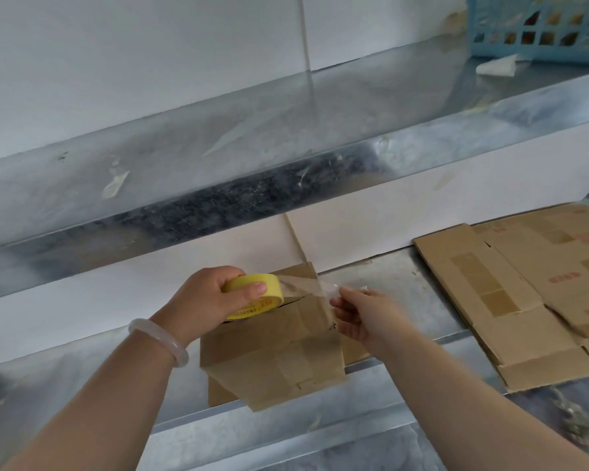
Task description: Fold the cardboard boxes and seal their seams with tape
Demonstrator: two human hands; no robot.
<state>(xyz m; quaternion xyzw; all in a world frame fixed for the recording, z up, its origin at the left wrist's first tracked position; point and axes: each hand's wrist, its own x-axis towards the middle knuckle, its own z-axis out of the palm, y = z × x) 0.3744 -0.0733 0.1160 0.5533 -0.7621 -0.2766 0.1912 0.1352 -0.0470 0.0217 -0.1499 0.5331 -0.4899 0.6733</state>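
The left hand [204, 294] grips the yellow tape roll [255, 297] over the folded cardboard box [272, 355]; the right hand [361, 314] pinches the clear tape strip [306, 287] stretched from it across the box top. The box sits on a metal shelf [405, 287], flattened boxes [524, 290] to its right

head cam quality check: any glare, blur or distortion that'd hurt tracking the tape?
Head view: soft even light, no hard shadows; the metal shelf gives hazy reflections; the clear tape strip between the yellow tape roll and the right hand is nearly see-through against the cardboard box; the right hand looks slightly smeared; shelf edges bow from the wide lens.
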